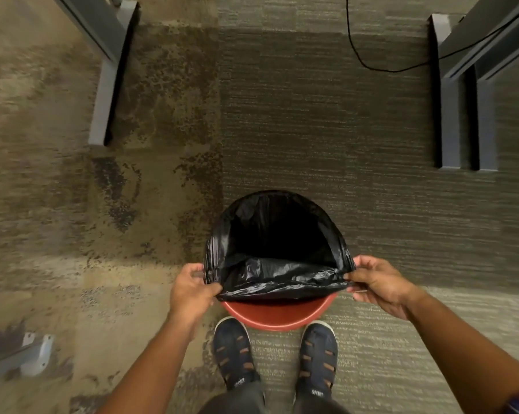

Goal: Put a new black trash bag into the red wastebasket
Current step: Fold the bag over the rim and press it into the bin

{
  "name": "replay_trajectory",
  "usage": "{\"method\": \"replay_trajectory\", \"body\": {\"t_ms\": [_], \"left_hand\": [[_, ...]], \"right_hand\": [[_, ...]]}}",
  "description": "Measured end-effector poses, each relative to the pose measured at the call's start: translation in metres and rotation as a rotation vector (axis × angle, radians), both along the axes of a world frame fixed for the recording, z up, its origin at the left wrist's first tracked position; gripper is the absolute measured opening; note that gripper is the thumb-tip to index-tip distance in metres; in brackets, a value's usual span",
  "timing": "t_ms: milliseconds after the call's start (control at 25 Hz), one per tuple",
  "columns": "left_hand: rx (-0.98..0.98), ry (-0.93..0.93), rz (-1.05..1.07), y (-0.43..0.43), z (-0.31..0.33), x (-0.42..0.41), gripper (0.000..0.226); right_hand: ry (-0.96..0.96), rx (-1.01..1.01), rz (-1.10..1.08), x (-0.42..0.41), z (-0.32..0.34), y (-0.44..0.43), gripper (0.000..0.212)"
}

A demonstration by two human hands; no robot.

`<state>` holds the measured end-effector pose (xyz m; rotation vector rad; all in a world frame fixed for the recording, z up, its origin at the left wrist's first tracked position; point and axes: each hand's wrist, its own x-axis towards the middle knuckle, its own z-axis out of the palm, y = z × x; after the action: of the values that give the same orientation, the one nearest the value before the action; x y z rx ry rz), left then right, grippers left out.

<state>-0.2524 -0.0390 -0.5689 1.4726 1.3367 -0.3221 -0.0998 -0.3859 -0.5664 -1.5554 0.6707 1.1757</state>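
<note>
The red wastebasket (pixel 277 313) stands on the carpet just in front of my feet. A black trash bag (pixel 277 234) sits in it, its mouth folded over the far and side rim. The near rim shows bare red. The bag's near edge is stretched straight across the opening between my hands. My left hand (pixel 191 289) pinches that edge at the basket's left side. My right hand (pixel 377 283) pinches it at the right side.
Grey desk legs stand at the left (pixel 105 85) and right (pixel 449 100) on the carpet. A black cable (pixel 368 62) loops down at the upper right. A metal foot (pixel 37 354) lies at the lower left. My two shoes (pixel 234 354) are right behind the basket.
</note>
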Motion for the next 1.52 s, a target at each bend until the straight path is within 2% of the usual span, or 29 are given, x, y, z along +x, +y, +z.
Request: {"method": "replay_trajectory", "body": {"t_ms": [160,320,560,760,960,1040,1240,1320,1400,1520], "left_hand": [[0.149,0.144,0.103,-0.055,0.009,-0.020,0.042],[0.041,0.136,0.272,-0.105,0.018,-0.033,0.021],[-0.151,0.188,0.431,-0.149,0.028,-0.047,0.018],[-0.141,0.059,0.599,-0.167,0.018,-0.050,0.008],[-0.062,0.003,0.608,-0.152,0.012,-0.052,0.005],[-0.043,0.005,0.586,-0.143,0.011,-0.057,0.012],[0.029,0.002,0.602,-0.113,0.003,-0.053,0.019],[0.047,-0.009,0.583,-0.097,-0.003,-0.044,0.020],[0.089,-0.028,0.533,-0.081,-0.007,-0.034,0.025],[0.163,-0.048,0.427,-0.055,-0.017,-0.023,0.025]], "right_hand": [[-0.006,-0.113,0.015,-0.026,-0.002,0.007,0.019],[0.015,-0.166,-0.021,-0.047,0.000,0.011,0.023],[0.073,-0.204,0.028,-0.070,0.001,0.012,0.018],[0.068,-0.301,0.044,-0.093,-0.006,0.022,0.020],[0.079,-0.304,0.028,-0.121,-0.015,0.043,0.019],[0.017,-0.336,0.219,-0.121,-0.014,0.047,0.027],[0.099,-0.209,1.170,-0.093,0.030,0.075,0.036],[-0.028,-0.226,1.358,-0.077,0.049,0.099,0.036],[-0.283,-0.255,1.293,-0.055,0.068,0.130,0.034],[-0.934,-0.311,1.090,-0.019,0.068,0.178,0.021]]}}
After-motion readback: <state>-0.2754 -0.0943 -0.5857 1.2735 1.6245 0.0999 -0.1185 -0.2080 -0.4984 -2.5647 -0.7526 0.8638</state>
